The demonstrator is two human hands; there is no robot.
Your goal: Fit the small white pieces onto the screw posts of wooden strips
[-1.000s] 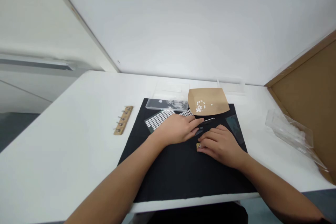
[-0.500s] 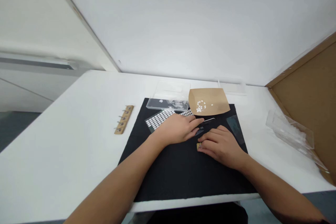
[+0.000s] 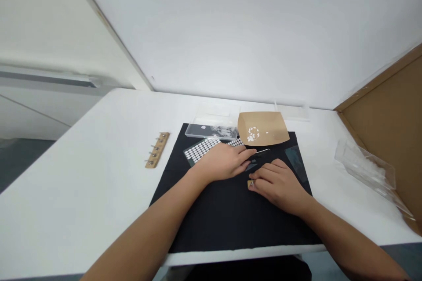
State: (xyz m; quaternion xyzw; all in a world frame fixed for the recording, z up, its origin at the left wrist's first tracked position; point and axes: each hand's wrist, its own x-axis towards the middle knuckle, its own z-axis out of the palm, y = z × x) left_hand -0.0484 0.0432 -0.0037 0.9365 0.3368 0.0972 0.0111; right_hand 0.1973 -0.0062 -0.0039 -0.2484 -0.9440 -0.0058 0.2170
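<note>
Head view. A black mat [image 3: 224, 219] lies on the white worktop [image 3: 99, 175], and both hands work at its centre. To judge from the layout, the work is partly through. A wooden strip [image 3: 157, 150] carrying five metal studs lies apart on the bare worktop at centre left. A small cluster of loose white discs [image 3: 253, 134] sits on the brown paper tray [image 3: 273, 125] at the mat's far edge. The sticker sheet [image 3: 199, 150], just beyond the left wrist, shows many rows of white discs on its visible part. A small wooden block [image 3: 249, 183] with a metal stud is the piece in hand, just right of the frame's centre. The right hand [image 3: 280, 184] is curled palm-down over this block, its fingertips closed on it so that only the block's left end shows. The left hand [image 3: 224, 162] lies palm-down with fingers loosely extended. Its fingertips meet a thin tool [image 3: 263, 151] with a dark shaft and a pale tip, which lies between the two hands and the tray; whether the fingers grip it or only rest on it cannot be told. A clear plastic box [image 3: 211, 129] stands just left of the tray. A dark film piece [image 3: 296, 161] lies on the mat's right margin. A clear plastic container [image 3: 364, 167] sits at far right, beside a cardboard panel [image 3: 392, 109].
</note>
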